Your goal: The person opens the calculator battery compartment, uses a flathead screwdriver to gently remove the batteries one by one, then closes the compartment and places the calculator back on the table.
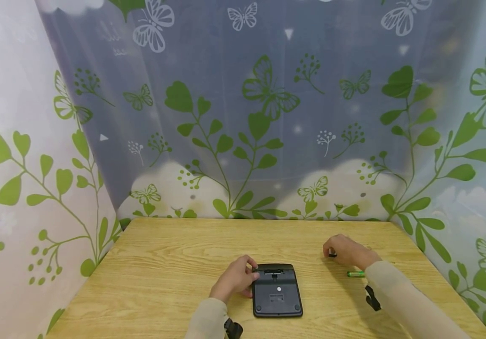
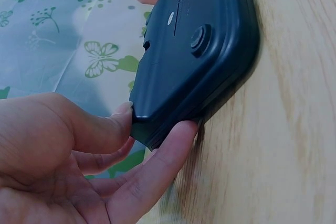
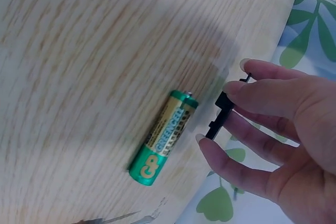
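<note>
A black calculator (image 1: 276, 294) lies face down on the wooden table, its battery compartment (image 1: 274, 272) uncovered at the far end. My left hand (image 1: 236, 278) grips its far left corner. In the left wrist view the thumb (image 2: 113, 129) presses one side of that corner and a finger (image 2: 173, 153) the other. Over the table to the right, my right hand (image 1: 346, 249) pinches a small black battery cover (image 3: 224, 109) between thumb and fingertips. A green and gold battery (image 3: 164, 137) lies on the table beside that hand.
The wooden table (image 1: 175, 254) meets a hanging cloth (image 1: 226, 155) printed with leaves and butterflies at its back edge. More printed cloth hangs at the left and right. A thin dark pointed thing (image 3: 113, 217) shows at the bottom of the right wrist view.
</note>
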Action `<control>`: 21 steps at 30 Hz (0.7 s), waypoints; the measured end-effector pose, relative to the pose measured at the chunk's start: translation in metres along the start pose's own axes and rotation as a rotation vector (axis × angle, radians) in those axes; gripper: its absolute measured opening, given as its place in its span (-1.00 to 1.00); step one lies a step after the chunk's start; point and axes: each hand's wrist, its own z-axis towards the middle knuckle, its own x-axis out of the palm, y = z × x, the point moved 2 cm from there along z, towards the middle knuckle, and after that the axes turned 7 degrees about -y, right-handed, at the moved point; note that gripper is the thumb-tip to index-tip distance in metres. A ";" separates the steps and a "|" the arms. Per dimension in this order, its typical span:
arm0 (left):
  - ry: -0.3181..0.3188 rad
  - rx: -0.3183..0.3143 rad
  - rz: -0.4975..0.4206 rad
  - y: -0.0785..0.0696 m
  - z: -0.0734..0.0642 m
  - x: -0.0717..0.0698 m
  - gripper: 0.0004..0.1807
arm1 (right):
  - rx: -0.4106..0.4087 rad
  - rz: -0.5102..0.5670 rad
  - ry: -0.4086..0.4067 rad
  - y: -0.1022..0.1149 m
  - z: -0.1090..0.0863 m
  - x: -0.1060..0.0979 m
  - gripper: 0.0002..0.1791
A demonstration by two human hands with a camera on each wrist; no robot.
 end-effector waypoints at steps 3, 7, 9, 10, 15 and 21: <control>0.000 0.006 -0.001 0.001 0.000 0.001 -0.79 | -0.016 0.007 0.010 0.004 0.000 -0.001 -0.61; 0.003 0.000 0.001 0.001 0.000 0.001 -0.78 | -0.020 0.018 0.007 0.009 0.003 -0.002 -0.56; 0.005 -0.007 0.001 0.001 0.000 0.001 -0.78 | -0.034 0.012 0.002 0.011 0.005 -0.003 -0.54; 0.005 -0.009 0.001 0.001 0.000 0.001 -0.78 | -0.037 0.009 0.001 0.012 0.006 -0.003 -0.54; 0.002 -0.004 0.005 0.001 0.000 0.001 -0.77 | -0.060 0.003 0.001 0.019 0.010 -0.006 -0.62; -0.002 -0.004 0.018 0.000 0.000 0.001 -0.77 | -0.097 0.024 0.005 0.029 0.012 -0.010 -0.67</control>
